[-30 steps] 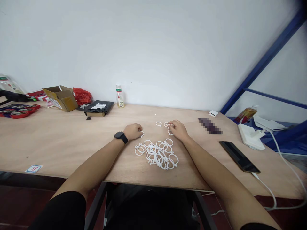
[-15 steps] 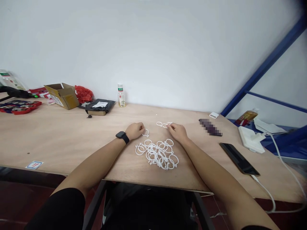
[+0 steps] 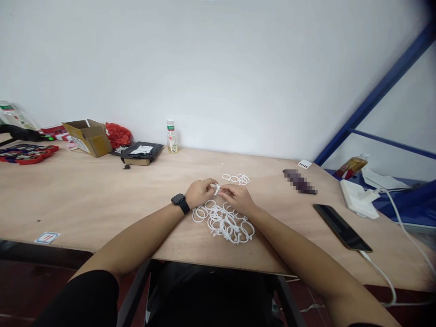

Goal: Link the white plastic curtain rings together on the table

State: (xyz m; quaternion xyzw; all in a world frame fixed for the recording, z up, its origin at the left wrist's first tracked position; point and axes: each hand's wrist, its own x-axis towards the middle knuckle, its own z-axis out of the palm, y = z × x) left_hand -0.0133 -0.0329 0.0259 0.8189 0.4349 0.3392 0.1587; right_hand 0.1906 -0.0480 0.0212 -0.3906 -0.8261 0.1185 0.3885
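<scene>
Though overlapping, slim white rings (image 3: 222, 223).

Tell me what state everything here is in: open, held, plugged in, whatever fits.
Left hand: pinching a white ring; its clasp unclear
Right hand: at that same ring, grip unclear
Ring pile: loose, overlapping
Farther rings: lying flat, some overlapping
Cardboard box: open, flaps up
Middle bottle: upright, capped
Watch: worn, screen dark
Phone: flat, screen dark, plugged in
White power block: plug inserted

Wht rings (image 3: 223, 223); blk watch (image 3: 178, 198); lt-brn tabletop (image 3: 102, 195); red bag (image 3: 117, 135); blue frame (image 3: 378, 95).
</scene>
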